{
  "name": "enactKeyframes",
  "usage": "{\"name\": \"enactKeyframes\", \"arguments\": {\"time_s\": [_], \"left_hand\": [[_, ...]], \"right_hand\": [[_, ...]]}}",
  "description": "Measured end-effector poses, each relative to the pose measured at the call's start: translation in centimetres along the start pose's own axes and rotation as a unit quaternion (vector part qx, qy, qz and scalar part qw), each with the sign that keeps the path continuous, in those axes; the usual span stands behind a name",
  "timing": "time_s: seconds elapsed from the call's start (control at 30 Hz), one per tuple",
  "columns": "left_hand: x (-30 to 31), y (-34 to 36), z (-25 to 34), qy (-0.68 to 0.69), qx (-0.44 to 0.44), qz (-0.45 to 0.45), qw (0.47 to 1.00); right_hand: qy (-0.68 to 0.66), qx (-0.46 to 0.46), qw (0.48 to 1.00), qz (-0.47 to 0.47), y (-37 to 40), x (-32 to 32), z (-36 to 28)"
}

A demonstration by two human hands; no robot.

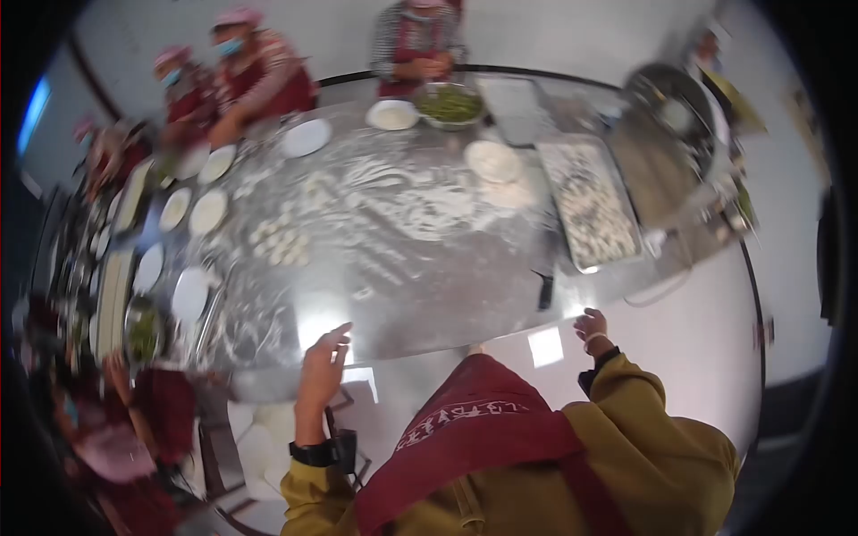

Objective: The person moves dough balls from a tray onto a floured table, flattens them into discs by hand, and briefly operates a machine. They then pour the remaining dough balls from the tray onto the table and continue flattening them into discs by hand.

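Note:
My left hand [323,364] is raised at the near edge of the floured metal table [429,295], fingers stretched out and nothing in them. Off to the right, my right hand [591,327] hovers just past the table edge with its fingers loosely apart, also holding nothing. Nearest to it on the tabletop lies a small black object [544,291], its kind too blurred to tell. Several small pale dough pieces [281,241] sit in a cluster beyond my left hand. A pale round mound of dough [493,162] rests farther back.
A metal tray [636,228] of small floury pieces stands at the right, near a large round metal pan [666,112]. A bowl of chopped greens [450,105] and white plates [307,138] line the far side. Other people in aprons stand at the back and left; a stool [259,447] is below.

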State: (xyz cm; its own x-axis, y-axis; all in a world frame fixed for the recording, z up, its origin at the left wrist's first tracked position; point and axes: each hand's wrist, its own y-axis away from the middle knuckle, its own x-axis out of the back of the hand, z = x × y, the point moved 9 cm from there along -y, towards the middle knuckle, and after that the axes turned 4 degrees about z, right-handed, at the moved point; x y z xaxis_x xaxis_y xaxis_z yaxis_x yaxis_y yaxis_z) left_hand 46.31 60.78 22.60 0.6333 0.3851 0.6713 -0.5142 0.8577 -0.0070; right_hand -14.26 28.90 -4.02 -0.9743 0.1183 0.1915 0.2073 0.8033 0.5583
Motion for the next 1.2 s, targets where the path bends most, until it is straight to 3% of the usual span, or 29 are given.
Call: {"name": "enactKeyframes", "arguments": {"time_s": [0.1,0.13,0.27,0.4,0.43,0.5,0.57,0.6,0.63,0.67,0.7,0.73,0.8,0.83,0.87,0.9,1.0,1.03,1.07,1.13,1.2], "left_hand": [[-2.6,-7.3,5.7,-0.061,-0.036,-0.063,0.995],[-3.7,-10.0,7.6,-0.074,-0.075,-0.060,0.993],[-11.0,-21.7,15.0,-0.049,-0.146,-0.093,0.984],[-22.0,-33.1,21.1,-0.016,-0.147,-0.138,0.979],[-25.4,-36.0,22.1,-0.001,-0.133,-0.162,0.978],[-31.6,-41.6,23.0,0.020,-0.097,-0.192,0.976],[-37.3,-46.7,24.6,0.037,-0.170,-0.178,0.968],[-40.1,-48.9,24.7,0.045,-0.185,-0.187,0.964],[-42.5,-50.8,25.5,0.025,-0.138,-0.200,0.970],[-45.5,-52.8,24.9,0.000,-0.161,-0.197,0.967],[-47.2,-54.0,26.2,-0.041,-0.247,-0.135,0.959],[-47.9,-55.2,29.7,-0.038,-0.262,-0.138,0.954],[-52.8,-57.9,30.9,-0.115,-0.349,-0.117,0.922],[-54.8,-59.3,31.1,-0.144,-0.367,-0.083,0.915],[-56.8,-60.1,31.5,-0.171,-0.386,-0.050,0.905],[-58.4,-60.7,32.3,-0.197,-0.404,-0.016,0.893],[-62.6,-63.6,32.7,-0.149,-0.218,-0.115,0.958],[-62.9,-64.0,33.5,-0.174,-0.212,-0.113,0.955],[-62.7,-64.1,34.1,-0.199,-0.203,-0.112,0.952],[-62.4,-64.6,34.5,-0.230,-0.212,-0.083,0.946],[-59.6,-63.5,34.5,-0.171,-0.202,-0.114,0.958]], "right_hand": [[0.003,-0.033,0.999,0.034,0.1,1.3,0.2],[-0.073,-0.066,0.995,0.011,-1.2,1.8,1.1],[-0.072,-0.044,0.990,0.113,-5.9,5.5,-1.8],[-0.198,-0.034,0.979,0.021,-17.2,6.4,-2.9],[-0.152,-0.076,0.980,0.101,-16.4,6.0,-6.1],[-0.179,-0.082,0.976,0.094,-18.2,4.9,-8.6],[-0.217,-0.128,0.964,0.085,-20.8,4.3,-7.3],[-0.168,-0.111,0.979,0.040,-21.6,3.7,-7.6],[-0.170,-0.113,0.977,0.056,-22.1,3.6,-6.8],[-0.178,-0.113,0.976,0.056,-22.5,3.8,-5.1],[-0.127,-0.152,0.977,0.084,-20.4,2.4,-8.8],[-0.101,-0.164,0.976,0.096,-20.5,2.4,-8.0],[-0.104,-0.155,0.982,0.041,-21.7,2.7,-5.8],[-0.068,-0.177,0.978,0.086,-21.4,3.1,-5.8],[-0.060,-0.180,0.979,0.073,-21.4,2.9,-6.2],[-0.058,-0.147,0.987,-0.021,-22.5,2.9,-4.7],[-0.079,-0.181,0.980,0.035,-21.7,3.1,-5.6],[-0.066,-0.187,0.978,0.062,-21.4,3.1,-6.3],[0.184,-0.122,0.961,-0.168,-25.0,5.7,4.5],[0.192,-0.079,0.964,-0.166,-25.3,7.2,5.3],[0.197,-0.035,0.965,-0.167,-25.2,8.3,4.4]]}}
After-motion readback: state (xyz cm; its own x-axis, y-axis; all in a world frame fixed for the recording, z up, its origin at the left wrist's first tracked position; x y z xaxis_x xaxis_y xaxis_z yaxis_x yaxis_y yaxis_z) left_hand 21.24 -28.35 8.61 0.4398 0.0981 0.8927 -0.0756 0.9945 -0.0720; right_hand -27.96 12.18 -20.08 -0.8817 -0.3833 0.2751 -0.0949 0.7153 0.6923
